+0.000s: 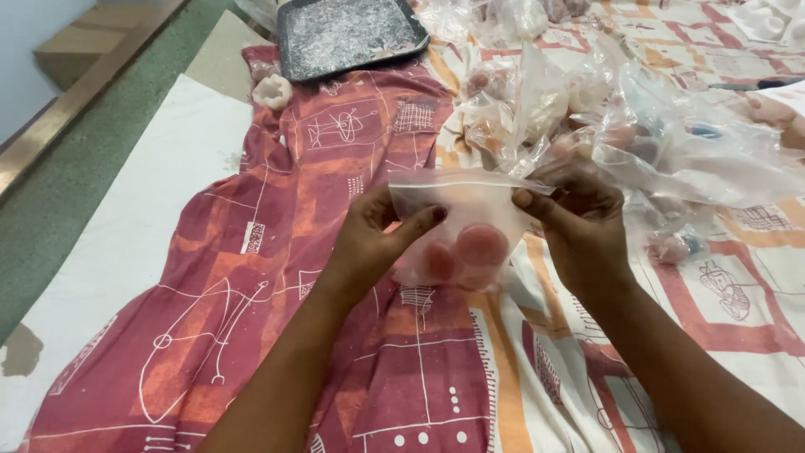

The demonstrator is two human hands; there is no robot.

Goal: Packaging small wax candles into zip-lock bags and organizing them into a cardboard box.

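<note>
Two hands on one clear bag (457,214), held up over the cloth (277,277). Left hand (369,239): thumb across the bag's front, other fingers behind it, pinching the left edge near the top seal. Right hand (579,222): thumb and fingertips clamped on the bag's upper right corner, knuckles toward the camera. Bag stretched flat between the two grips, mouth uppermost.

Inside the bag, low down: round pink pieces (465,252), at least two, pressed together; exact count cannot be told through the plastic.

Beyond the right hand: a loose pile of bags (637,126), crumpled, some with pinkish lumps in them, just behind and touching the fingers' far side. Cloth is red-and-orange patterned, spread over a white table (126,218). Far end of cloth: a dark tray (348,33) dusted with white powder. Beside the tray's near-left corner, a small pale lump (272,91) on the cloth.
</note>
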